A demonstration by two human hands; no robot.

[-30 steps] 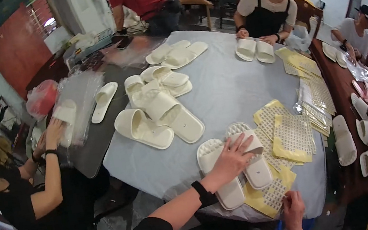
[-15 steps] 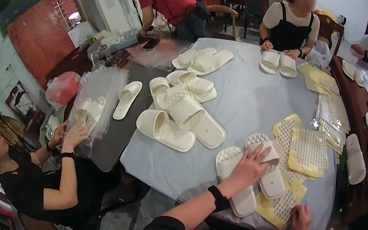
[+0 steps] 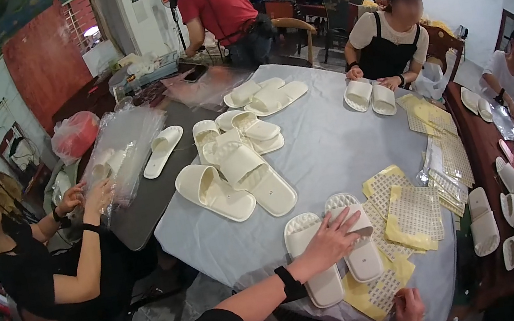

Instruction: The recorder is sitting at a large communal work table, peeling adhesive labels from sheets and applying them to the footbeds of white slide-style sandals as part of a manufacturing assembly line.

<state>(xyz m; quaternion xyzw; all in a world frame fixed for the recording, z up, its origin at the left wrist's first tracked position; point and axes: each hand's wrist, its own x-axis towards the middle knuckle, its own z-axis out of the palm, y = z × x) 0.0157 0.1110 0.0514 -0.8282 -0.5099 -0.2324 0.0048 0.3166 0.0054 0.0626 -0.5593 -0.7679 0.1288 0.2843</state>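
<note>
A pair of off-white slippers lies side by side at the table's near edge: the left slipper (image 3: 323, 282) and the right slipper (image 3: 364, 261). My left hand (image 3: 332, 237) rests on them, palm down, fingers spread over the right slipper's strap. Close to the table's edge is my right hand (image 3: 409, 312), with its fingers curled together. Whatever they may hold is hidden. Between the hands, a yellow-backed sticker sheet (image 3: 378, 296) reaches partly under the slippers. More sticker sheets (image 3: 412, 216) overlap just right of the pair.
Several loose slippers (image 3: 260, 180) are heaped mid-table on the pale cover (image 3: 189, 240). At left, a person handles clear plastic bags (image 3: 131, 137). Across the table, another person touches a pair of slippers (image 3: 370, 97). A dark red table (image 3: 488, 281) with more slippers stands at right.
The whole view has shifted a little, so the scene sits further left. My left hand stays on the slippers, and my right hand remains curled near the edge.
</note>
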